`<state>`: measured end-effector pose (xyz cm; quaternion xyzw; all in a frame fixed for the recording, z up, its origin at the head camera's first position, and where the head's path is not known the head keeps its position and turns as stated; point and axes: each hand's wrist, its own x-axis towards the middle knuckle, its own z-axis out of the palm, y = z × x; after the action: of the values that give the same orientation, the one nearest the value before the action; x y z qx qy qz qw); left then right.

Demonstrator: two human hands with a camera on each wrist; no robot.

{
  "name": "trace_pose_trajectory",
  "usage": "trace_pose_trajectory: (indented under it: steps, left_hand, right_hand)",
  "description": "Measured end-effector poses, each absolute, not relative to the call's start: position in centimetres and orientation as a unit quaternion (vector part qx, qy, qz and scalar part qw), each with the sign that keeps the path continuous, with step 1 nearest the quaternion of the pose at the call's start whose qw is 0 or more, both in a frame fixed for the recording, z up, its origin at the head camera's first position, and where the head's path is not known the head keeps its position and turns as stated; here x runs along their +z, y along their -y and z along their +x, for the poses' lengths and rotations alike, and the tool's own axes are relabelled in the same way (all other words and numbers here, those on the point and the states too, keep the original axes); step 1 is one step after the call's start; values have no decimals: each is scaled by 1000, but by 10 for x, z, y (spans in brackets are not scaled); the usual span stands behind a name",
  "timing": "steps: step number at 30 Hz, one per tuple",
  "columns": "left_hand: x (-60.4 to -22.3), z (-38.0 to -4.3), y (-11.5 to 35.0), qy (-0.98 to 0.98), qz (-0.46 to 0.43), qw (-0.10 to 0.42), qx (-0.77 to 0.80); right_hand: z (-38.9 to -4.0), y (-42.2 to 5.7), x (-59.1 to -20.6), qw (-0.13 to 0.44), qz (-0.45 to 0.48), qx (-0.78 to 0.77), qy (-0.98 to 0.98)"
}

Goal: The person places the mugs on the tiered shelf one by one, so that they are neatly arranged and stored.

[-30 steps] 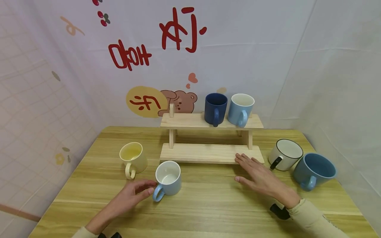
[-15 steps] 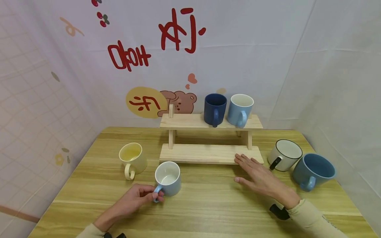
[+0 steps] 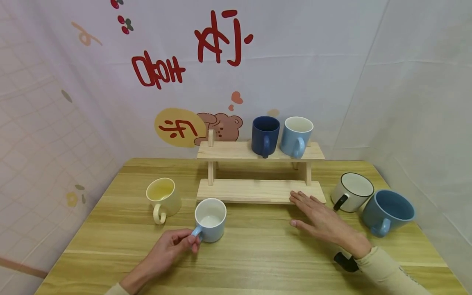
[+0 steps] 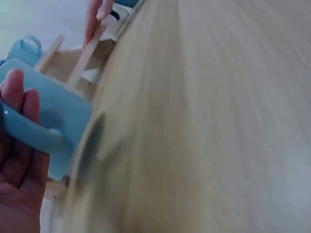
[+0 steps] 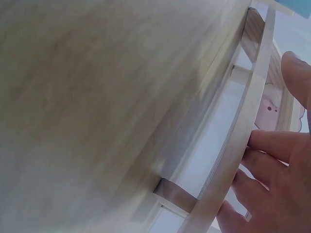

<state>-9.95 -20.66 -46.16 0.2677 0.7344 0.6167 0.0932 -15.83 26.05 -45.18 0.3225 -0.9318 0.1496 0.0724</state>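
My left hand [image 3: 171, 248] grips the handle of a light blue mug [image 3: 212, 227] with a white inside, thumb and fingers around the handle. In the left wrist view that mug [image 4: 63, 116] tilts over its shadow and looks slightly off the table. My right hand [image 3: 318, 217] lies with straight fingers on the front edge of the lower shelf [image 3: 254, 190] of a wooden two-tier rack, at its right end. Seen from the right wrist, the fingertips touch that shelf edge [image 5: 235, 145]. On the upper shelf [image 3: 228, 150] stand a dark blue mug [image 3: 264, 137] and another light blue mug [image 3: 295, 137].
A pale yellow mug [image 3: 167, 200] stands left of the held mug. To the right of the rack are a white mug with a black rim [image 3: 350, 194] and a wide blue mug [image 3: 389, 215], close together. A printed cloth [image 3: 313, 61] hangs behind the wooden table [image 3: 258, 262].
My left hand has closed on the light blue mug's handle, and the mug has risen slightly and shifted a little right. The right hand has stayed at the shelf edge.
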Motion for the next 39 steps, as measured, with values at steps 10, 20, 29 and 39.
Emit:
trace_pose_trajectory:
  steps: [10,20,29,39]
  left_hand:
    - [-423,-103,179,-745,232,38,624]
    - [-385,-118,152,-744,207,-8,635]
    - [-365,-133,131,-755,145,-10,640]
    - [-349,-168,111,-735,119,-29,667]
  right_hand:
    - [-157,-261,-452,78,326,138,932]
    - [-156,-263,-455,77,327,137,932]
    - [-156,-264,-454,62,322,144,934]
    - [-156,-264,-453,53,317,145,936]
